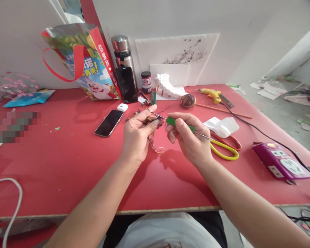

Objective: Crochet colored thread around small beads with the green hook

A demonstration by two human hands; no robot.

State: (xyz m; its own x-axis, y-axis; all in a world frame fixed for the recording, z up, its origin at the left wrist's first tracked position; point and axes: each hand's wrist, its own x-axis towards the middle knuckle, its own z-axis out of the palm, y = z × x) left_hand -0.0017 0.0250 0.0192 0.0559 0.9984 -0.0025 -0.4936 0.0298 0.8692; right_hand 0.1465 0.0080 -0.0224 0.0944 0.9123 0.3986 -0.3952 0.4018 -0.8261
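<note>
Over the middle of the red table, my left hand (139,132) pinches a small piece of multicoloured crochet work (158,120), and a loose loop of yarn (158,150) hangs below it. My right hand (189,136) grips a crochet hook (171,121) by its green handle. The hook's thin metal shaft points left and meets the yarn at my left fingers; stitches or loops seem to sit on it, too small to tell apart. A ball of dark multicoloured yarn (188,101) lies behind my hands, with a strand running toward them.
A phone (109,123) and white earbud case (122,107) lie left of my hands. Behind stand a gift bag (93,69), a steel flask (121,46) and a dark jar (146,82). At right are scissors (228,155), a yellow glue gun (211,94) and a purple power socket (281,162).
</note>
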